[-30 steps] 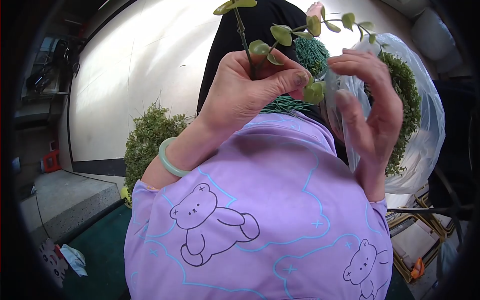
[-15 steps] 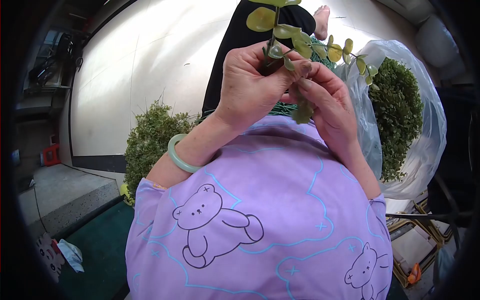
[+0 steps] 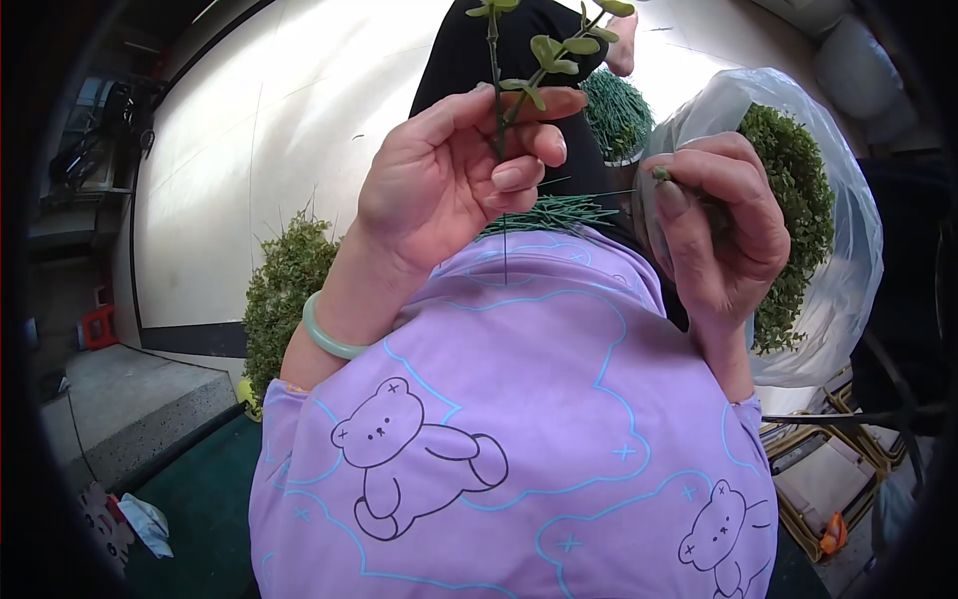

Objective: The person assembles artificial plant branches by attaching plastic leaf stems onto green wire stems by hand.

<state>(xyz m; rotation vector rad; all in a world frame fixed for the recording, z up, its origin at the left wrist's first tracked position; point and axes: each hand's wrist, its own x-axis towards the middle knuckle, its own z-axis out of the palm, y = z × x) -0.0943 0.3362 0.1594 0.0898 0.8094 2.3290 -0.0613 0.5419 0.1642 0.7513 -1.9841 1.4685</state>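
Observation:
My left hand, a pale green bangle on its wrist, holds an artificial leaf sprig upright between thumb and curled fingers. The sprig forks into leafy branches, and its thin wire stem hangs below my palm. To the right, apart from it, my right hand pinches a small green piece between thumb and forefinger; most of that piece is hidden. Loose green wire stems lie across my lap under both hands.
A clear plastic bag on the right holds leafy artificial greenery. More greenery stands at the left. A bundle of green stems sits beyond my lap. Folded chairs are at the lower right.
My hands, together at the sprig before, have come apart. The right hand has moved right with the small green piece, while the left has shifted slightly left, still holding the sprig.

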